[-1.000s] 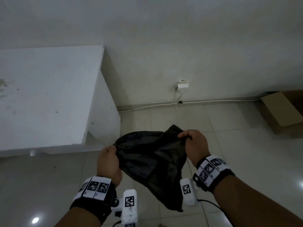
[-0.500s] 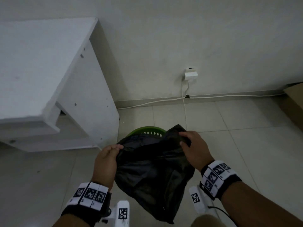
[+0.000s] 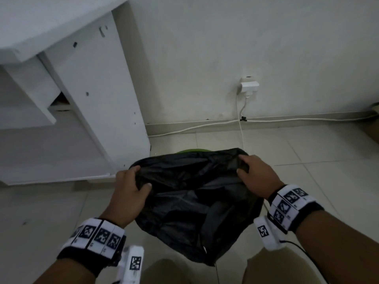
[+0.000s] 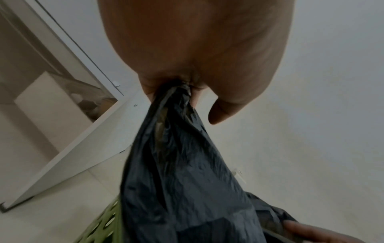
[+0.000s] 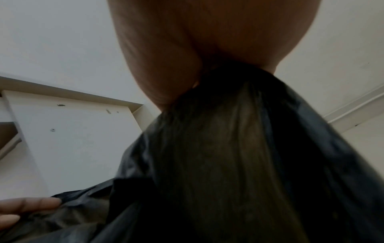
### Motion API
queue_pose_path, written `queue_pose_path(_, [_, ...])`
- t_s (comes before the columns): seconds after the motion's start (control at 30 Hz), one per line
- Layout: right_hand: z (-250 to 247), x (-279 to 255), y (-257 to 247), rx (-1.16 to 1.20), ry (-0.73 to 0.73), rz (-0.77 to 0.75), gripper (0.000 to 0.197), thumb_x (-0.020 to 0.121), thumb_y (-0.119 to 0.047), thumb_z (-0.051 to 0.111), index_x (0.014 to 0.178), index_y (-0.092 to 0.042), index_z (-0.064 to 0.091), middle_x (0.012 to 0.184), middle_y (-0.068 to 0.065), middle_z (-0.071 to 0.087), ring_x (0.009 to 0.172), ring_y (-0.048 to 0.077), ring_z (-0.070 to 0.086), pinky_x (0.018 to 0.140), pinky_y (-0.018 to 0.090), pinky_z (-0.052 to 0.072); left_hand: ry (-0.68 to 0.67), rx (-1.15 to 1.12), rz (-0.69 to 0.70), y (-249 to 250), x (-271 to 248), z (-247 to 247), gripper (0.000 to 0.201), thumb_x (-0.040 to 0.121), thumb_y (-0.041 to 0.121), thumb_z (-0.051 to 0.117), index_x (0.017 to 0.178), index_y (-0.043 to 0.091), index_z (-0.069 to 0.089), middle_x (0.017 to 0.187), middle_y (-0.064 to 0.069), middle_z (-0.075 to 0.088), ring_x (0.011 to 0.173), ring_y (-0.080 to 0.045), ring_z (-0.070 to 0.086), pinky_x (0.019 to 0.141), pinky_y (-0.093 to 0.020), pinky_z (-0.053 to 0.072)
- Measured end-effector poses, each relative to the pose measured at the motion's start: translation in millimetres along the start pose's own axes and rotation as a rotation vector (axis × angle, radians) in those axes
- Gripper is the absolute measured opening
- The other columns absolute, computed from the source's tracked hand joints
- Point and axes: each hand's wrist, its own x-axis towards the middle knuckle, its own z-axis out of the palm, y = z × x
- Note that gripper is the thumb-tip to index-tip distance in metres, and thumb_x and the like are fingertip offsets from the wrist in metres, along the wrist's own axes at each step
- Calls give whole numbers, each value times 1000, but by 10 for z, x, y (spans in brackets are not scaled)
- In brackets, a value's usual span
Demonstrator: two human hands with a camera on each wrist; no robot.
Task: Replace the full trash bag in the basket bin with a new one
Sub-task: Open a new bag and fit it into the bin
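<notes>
A black trash bag hangs spread between my two hands, its mouth stretched wide. My left hand grips the bag's left rim, bunched in my fist in the left wrist view. My right hand grips the right rim. The right wrist view shows the black trash bag bunched under the palm. The green basket bin shows only as a sliver of rim behind the bag; its perforated green wall appears below the bag in the left wrist view.
A white desk stands at the left, its side panel close to the bin. A wall socket and white cables run along the skirting. A cardboard box edge is at the far right. Tiled floor lies around.
My view has tilted down and closer to the floor. Both hands have spread the bag's mouth wider and lowered it over the green bin, which now is almost hidden.
</notes>
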Motion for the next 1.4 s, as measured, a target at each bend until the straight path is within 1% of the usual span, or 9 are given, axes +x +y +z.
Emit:
queue_pose_path(0.23, [-35,648,22,-26,50,197,72,97,-50,46,155,-16,20,144,22,42,129,38,46,102,38,39,-45,-3,-59,152,647,51,81,93,26,64,155,28,13,123,-1,27,131,-24,35,109,-32,30])
queue_pose_path(0.47, [46,1066,25,-102,-257,394,76,90,-72,32,155,-38,9,159,21,12,140,46,30,113,47,28,-272,165,-328,50,1211,318,105,92,59,54,159,18,-15,161,-21,25,138,-39,42,113,-43,38])
queue_pose_path(0.6, [76,1166,81,-176,-362,454,79,89,-77,21,154,-32,22,160,21,18,145,41,21,118,49,19,-419,221,-360,-9,1333,367,94,95,66,44,160,8,7,161,-16,32,140,-33,42,112,-33,34])
queue_pose_path(0.73, [142,1119,135,-142,-434,513,101,78,-87,24,139,-11,52,148,18,45,131,34,47,109,40,33,-520,285,-424,-73,1335,350,87,95,72,31,148,4,44,152,-20,46,132,-34,52,112,-36,39])
queue_pose_path(1.0, [181,656,295,-44,-540,457,100,67,-93,32,113,-13,69,123,10,65,104,23,62,93,30,42,-463,21,-371,-355,840,297,64,88,68,55,110,12,74,118,-12,72,98,-24,69,98,-39,53])
queue_pose_path(1.07, [208,473,394,4,-518,412,100,60,-95,35,110,-17,71,118,6,68,100,20,64,93,31,46,-380,-140,-340,-483,607,277,66,73,72,65,109,17,74,107,-4,77,92,-20,73,92,-45,58])
queue_pose_path(1.17, [235,130,521,136,-389,387,64,83,-71,49,115,-19,69,119,4,67,102,19,63,93,32,47,-284,-273,-416,-611,241,309,68,76,63,75,122,15,59,110,-6,72,89,-24,74,70,-43,63])
queue_pose_path(1.3, [325,-290,526,250,-335,393,44,89,-58,56,113,-23,64,108,2,69,86,15,64,69,27,49,-261,-359,-513,-566,-180,369,41,90,43,70,112,9,63,96,-14,73,61,-25,68,56,-33,55])
queue_pose_path(1.4, [452,-474,526,368,-289,454,44,87,-58,59,112,-21,60,91,9,71,63,22,64,53,28,44,-281,-561,-591,-436,-392,403,23,96,24,66,108,5,68,91,-14,77,67,-26,72,59,-32,60])
